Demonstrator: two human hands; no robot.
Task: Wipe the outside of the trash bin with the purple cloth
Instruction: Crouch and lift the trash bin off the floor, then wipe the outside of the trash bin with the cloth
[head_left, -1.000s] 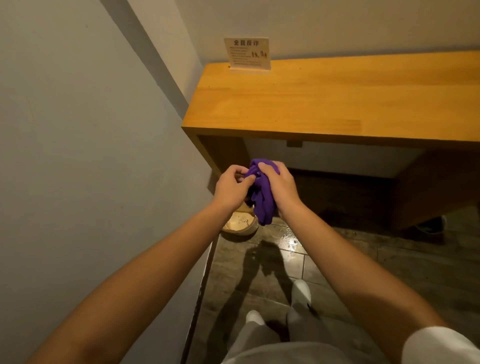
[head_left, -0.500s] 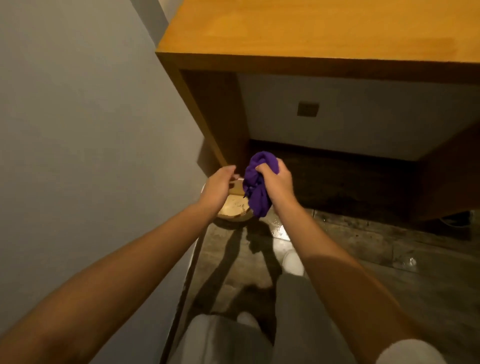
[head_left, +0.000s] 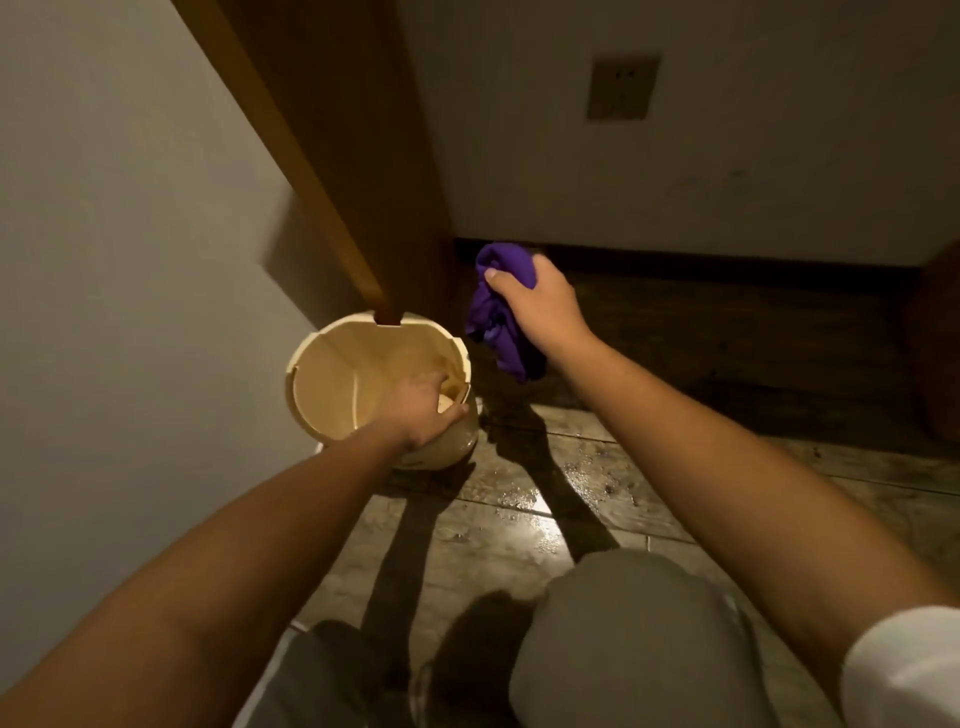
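Note:
A small round cream trash bin (head_left: 332, 384) stands on the floor in the corner, between the wall and the wooden desk leg. My left hand (head_left: 423, 410) grips its near right rim, fingers inside and thumb outside. My right hand (head_left: 537, 306) holds the bunched purple cloth (head_left: 498, 317) in the air, just right of the bin and apart from it. The cloth hangs down below my fist.
The wooden desk leg (head_left: 332, 171) slants down to the bin's far rim. A grey wall (head_left: 130, 260) closes the left side. The tiled floor (head_left: 545, 499) is wet and shiny. A wall socket (head_left: 623, 88) sits under the desk. My knees (head_left: 623, 649) are at the bottom.
I have crouched much lower and closer to the bin. My left hand let go of the cloth and took the bin's rim. My right hand moved the cloth to the right.

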